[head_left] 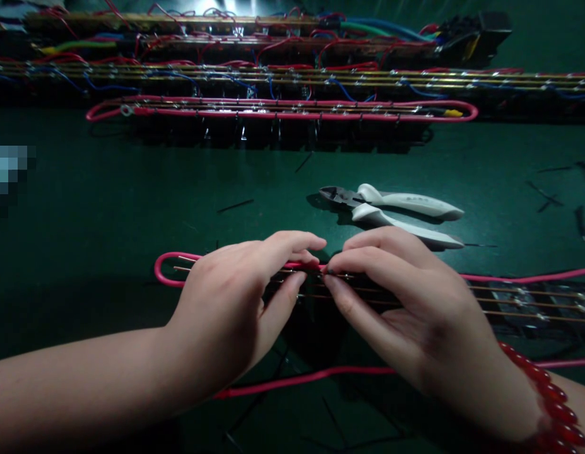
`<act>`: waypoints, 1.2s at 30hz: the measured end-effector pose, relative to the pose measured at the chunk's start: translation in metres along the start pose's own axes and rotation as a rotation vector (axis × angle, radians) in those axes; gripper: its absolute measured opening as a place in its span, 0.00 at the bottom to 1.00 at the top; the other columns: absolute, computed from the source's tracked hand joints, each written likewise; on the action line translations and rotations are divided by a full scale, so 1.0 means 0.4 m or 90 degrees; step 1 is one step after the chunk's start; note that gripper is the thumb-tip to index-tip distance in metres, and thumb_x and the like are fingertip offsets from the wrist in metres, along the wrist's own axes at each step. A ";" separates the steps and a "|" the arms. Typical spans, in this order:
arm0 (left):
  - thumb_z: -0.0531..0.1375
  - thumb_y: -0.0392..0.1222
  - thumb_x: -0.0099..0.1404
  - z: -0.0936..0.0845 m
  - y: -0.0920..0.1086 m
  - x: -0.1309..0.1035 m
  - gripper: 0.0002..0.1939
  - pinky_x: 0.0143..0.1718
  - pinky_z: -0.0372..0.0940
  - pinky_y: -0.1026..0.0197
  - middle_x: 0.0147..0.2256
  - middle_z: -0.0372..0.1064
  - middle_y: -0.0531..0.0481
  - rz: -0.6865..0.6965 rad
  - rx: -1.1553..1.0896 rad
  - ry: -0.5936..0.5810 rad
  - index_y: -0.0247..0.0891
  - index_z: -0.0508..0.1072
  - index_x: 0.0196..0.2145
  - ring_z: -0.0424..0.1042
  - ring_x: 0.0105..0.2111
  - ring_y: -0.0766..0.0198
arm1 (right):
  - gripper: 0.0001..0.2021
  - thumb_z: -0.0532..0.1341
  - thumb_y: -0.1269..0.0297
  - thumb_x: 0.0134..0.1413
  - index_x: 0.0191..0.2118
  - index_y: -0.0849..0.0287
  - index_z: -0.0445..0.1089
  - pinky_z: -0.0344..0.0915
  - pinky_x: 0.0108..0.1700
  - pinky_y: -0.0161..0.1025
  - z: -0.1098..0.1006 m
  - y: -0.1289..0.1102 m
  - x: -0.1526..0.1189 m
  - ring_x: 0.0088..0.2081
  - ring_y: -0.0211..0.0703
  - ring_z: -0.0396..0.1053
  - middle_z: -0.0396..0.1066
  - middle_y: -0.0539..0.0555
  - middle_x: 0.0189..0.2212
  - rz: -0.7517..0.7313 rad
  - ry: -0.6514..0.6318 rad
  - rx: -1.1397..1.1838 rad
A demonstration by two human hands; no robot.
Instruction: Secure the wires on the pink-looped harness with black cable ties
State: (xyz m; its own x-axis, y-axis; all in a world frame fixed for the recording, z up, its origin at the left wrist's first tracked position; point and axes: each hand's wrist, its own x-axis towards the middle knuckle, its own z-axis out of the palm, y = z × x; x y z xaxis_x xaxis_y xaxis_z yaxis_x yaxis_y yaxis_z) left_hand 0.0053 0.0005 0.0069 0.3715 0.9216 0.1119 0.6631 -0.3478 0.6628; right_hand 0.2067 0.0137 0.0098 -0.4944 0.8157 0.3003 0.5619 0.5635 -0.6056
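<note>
A pink-red cable (533, 276) runs along a strip of bare copper-coloured rods (505, 312) and bends in a loop at the left end. My left hand (235, 296) arches over the strip, its fingers stretched and the thumb apart, with the cable passing between them. The tips of my right hand (401, 302) are pinched together against the cable at mid-strip. A small dark bit shows at those fingertips, too small to name. Just behind my right hand lie white-handled cutting pliers (415, 203), jaws pointing left. Both hands cover much of the strip.
At the back lie a wired strip bound with a red cable loop (273, 116) and several longer wired assemblies (273, 75). Thin black strips (235, 205) are scattered on the green table (107, 189). Another red cable length (301, 378) crosses nearer me.
</note>
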 end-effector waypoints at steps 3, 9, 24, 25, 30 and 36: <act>0.58 0.34 0.67 0.001 0.006 0.006 0.14 0.41 0.71 0.62 0.45 0.76 0.57 -0.013 0.017 0.011 0.47 0.69 0.49 0.77 0.40 0.65 | 0.03 0.61 0.71 0.58 0.38 0.59 0.71 0.69 0.37 0.39 0.004 0.005 -0.002 0.39 0.42 0.69 0.70 0.55 0.37 0.004 0.001 -0.020; 0.60 0.33 0.65 0.006 0.013 0.014 0.14 0.40 0.68 0.65 0.42 0.76 0.61 -0.046 0.005 0.016 0.47 0.70 0.46 0.76 0.39 0.69 | 0.02 0.61 0.71 0.58 0.37 0.59 0.71 0.68 0.38 0.40 0.007 0.008 0.001 0.39 0.43 0.69 0.70 0.55 0.37 0.019 -0.004 -0.040; 0.61 0.38 0.66 0.009 0.004 0.006 0.06 0.36 0.68 0.65 0.37 0.78 0.64 -0.035 0.025 0.026 0.49 0.74 0.40 0.77 0.34 0.67 | 0.02 0.62 0.72 0.57 0.35 0.59 0.72 0.68 0.37 0.38 0.003 0.007 0.004 0.38 0.41 0.69 0.71 0.54 0.35 0.034 -0.009 -0.008; 0.61 0.38 0.67 0.009 0.004 0.006 0.06 0.35 0.68 0.65 0.37 0.78 0.64 -0.038 0.016 0.025 0.49 0.74 0.40 0.77 0.34 0.67 | 0.02 0.62 0.72 0.57 0.35 0.59 0.72 0.67 0.38 0.38 0.003 0.008 0.004 0.38 0.41 0.69 0.71 0.54 0.35 0.033 -0.008 -0.005; 0.60 0.38 0.68 0.006 0.004 0.008 0.06 0.34 0.66 0.66 0.37 0.77 0.63 -0.043 0.014 0.028 0.47 0.73 0.41 0.77 0.34 0.68 | 0.02 0.62 0.71 0.58 0.36 0.59 0.71 0.67 0.39 0.38 0.009 0.010 0.003 0.38 0.41 0.69 0.71 0.53 0.35 0.018 -0.002 0.001; 0.60 0.38 0.68 0.005 0.003 0.007 0.04 0.35 0.65 0.66 0.37 0.77 0.63 -0.040 0.028 0.025 0.47 0.73 0.40 0.77 0.35 0.68 | 0.02 0.61 0.71 0.59 0.38 0.60 0.71 0.66 0.39 0.39 0.010 0.007 -0.003 0.38 0.40 0.68 0.71 0.54 0.37 -0.012 -0.010 -0.014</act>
State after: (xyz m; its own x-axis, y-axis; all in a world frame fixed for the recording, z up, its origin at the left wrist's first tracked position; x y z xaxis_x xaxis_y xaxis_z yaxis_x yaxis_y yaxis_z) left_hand 0.0085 0.0021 0.0066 0.3030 0.9476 0.1012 0.7126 -0.2958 0.6362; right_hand 0.2061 0.0137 0.0050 -0.5156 0.8029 0.2993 0.5671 0.5816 -0.5833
